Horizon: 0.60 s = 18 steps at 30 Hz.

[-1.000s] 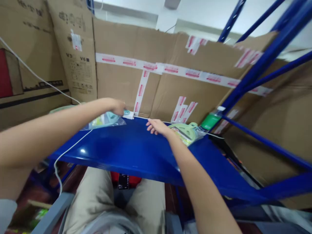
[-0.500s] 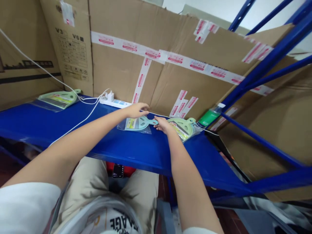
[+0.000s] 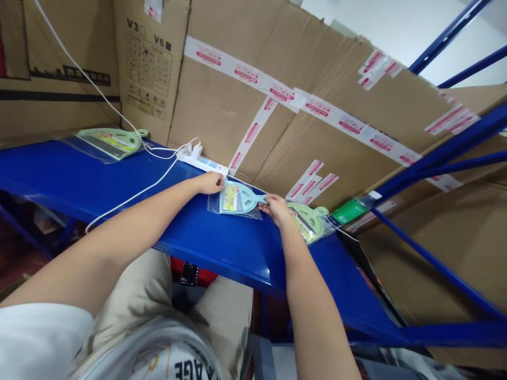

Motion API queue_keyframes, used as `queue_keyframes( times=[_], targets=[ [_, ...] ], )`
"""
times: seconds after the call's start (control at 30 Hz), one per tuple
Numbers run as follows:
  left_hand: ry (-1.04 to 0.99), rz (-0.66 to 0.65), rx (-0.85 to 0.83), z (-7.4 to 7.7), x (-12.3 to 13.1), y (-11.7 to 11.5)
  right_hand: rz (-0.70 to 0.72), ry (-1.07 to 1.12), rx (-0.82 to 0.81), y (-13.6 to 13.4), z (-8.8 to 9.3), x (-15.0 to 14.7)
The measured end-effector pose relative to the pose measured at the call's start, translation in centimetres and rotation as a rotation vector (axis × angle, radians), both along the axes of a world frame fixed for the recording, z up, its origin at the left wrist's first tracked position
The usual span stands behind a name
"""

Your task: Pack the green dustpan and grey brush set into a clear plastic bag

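A small light-blue dustpan [image 3: 248,198] in a clear plastic bag lies on the blue shelf, with a yellow label and a brush at its wide end. My right hand [image 3: 277,209] grips its handle between thumb and fingers. At the upper left corner of the pack, my left hand [image 3: 211,182] is closed, its fingertips pinching at the edge of the clear bag. Just right of my right hand lies a bagged green dustpan [image 3: 311,219], partly covered by that hand. Another bagged green dustpan [image 3: 114,140] rests at the far left.
A white power strip [image 3: 208,165] with plugs and a white cable [image 3: 132,198] runs along the back of the blue shelf [image 3: 206,240]. Cardboard [image 3: 222,111] walls the back. A green-labelled bottle [image 3: 352,210] leans by the blue frame at right. A phone [image 3: 189,274] lies below the shelf edge.
My left hand has gone from loosely open above the blue dustpan to closed at its left corner. My right hand keeps hold of the handle. The view has shifted, moving the scene rightward.
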State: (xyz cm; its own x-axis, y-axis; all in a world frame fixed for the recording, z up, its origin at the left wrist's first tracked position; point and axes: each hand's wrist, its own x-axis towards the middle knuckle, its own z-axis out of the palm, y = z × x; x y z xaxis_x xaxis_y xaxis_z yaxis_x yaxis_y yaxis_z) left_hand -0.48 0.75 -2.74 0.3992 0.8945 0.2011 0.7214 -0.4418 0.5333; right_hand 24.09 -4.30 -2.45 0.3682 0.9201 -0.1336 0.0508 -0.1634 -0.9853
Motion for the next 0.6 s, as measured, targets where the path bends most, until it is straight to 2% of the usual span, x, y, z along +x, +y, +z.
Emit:
queue_keyframes(
  times=[0.1,0.23,0.33,0.6],
  targets=[
    [-0.027,0.033,-0.013,0.1,-0.1,-0.1,-0.058,0.142,0.183,0.2,0.3,0.0],
    [-0.064,0.035,-0.023,0.1,0.0,-0.3,-0.180,0.169,0.373,0.0,1.3,0.1],
    [-0.061,0.025,-0.013,0.2,0.4,-0.5,-0.267,0.144,0.430,-0.2,2.1,0.1],
    [0.013,0.018,0.014,0.2,0.7,-0.7,-0.333,0.103,0.558,-0.4,2.5,0.7]
  ],
)
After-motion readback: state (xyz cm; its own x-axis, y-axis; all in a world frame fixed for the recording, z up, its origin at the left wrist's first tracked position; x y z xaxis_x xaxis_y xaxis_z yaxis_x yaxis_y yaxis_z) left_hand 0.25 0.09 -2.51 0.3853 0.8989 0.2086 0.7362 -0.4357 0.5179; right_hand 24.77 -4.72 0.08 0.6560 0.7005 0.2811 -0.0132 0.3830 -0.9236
